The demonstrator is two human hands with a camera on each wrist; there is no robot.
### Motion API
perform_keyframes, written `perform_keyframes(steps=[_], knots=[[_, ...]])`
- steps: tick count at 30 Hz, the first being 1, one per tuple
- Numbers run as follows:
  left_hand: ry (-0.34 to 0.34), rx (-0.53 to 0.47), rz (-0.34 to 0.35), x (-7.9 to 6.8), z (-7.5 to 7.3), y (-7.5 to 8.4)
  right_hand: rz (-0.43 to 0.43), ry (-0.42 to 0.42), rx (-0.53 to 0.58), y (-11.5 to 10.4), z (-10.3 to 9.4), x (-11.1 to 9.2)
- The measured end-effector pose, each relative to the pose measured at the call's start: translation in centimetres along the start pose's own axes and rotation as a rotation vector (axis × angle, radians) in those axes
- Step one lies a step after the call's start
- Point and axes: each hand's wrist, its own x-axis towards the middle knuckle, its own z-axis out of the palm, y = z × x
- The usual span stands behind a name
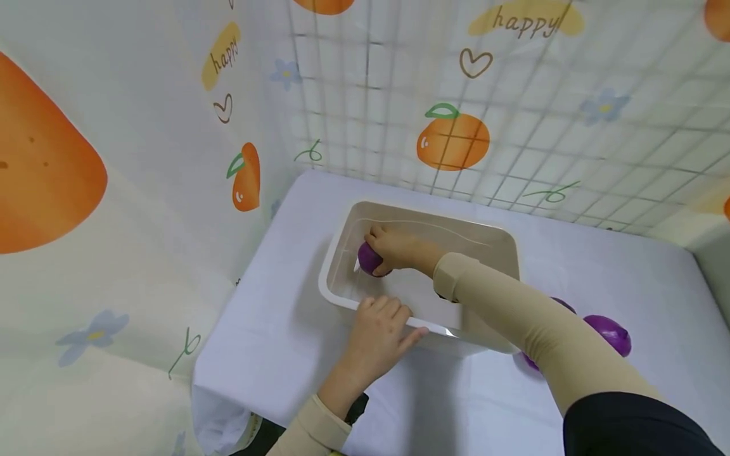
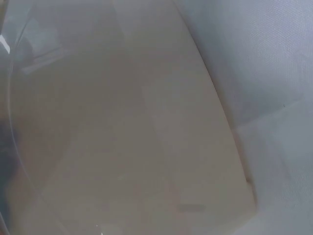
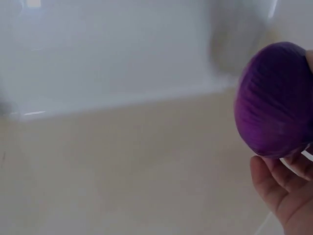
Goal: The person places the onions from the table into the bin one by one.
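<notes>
Two "happy" prints (image 1: 526,20) on backdrop (image 1: 393,149); hands (image 1: 376,335) grip tub (image 1: 485,239), purple onion (image 1: 369,258).

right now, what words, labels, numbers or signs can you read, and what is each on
"happy!" on a yellow oval patch, white fruit-patterned back curtain.
"happy" on another yellow patch, matching left curtain.
Tiny dark mark by the white-covered table: unreadable.
Nothing readable on the beige rectangular plastic bin or round purple onion.
</notes>
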Motion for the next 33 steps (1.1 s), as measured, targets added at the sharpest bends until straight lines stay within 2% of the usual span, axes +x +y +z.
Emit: perform_keyframes(steps=[8,15,20,27,33], knots=[[0.011,0.004,-0.008,0.0,0.1,0.0,-0.026,-0.060,-0.047,-0.4,0.8,0.9],[0.005,0.008,0.000,0.0,0.1,0.0,-0.064,-0.046,-0.104,-0.4,1.3,1.5],[0.012,0.015,0.015,0.1,0.1,0.1,-0.056,-0.069,-0.092,-0.4,1.9,1.7],[0.042,0.022,0.021,0.1,0.4,0.1,-0.062,-0.052,-0.093,-0.3,2.5,1.9],[0.043,0.021,0.013,0.1,0.5,0.0,-0.091,-0.034,-0.136,-0.3,3.0,2.2]])
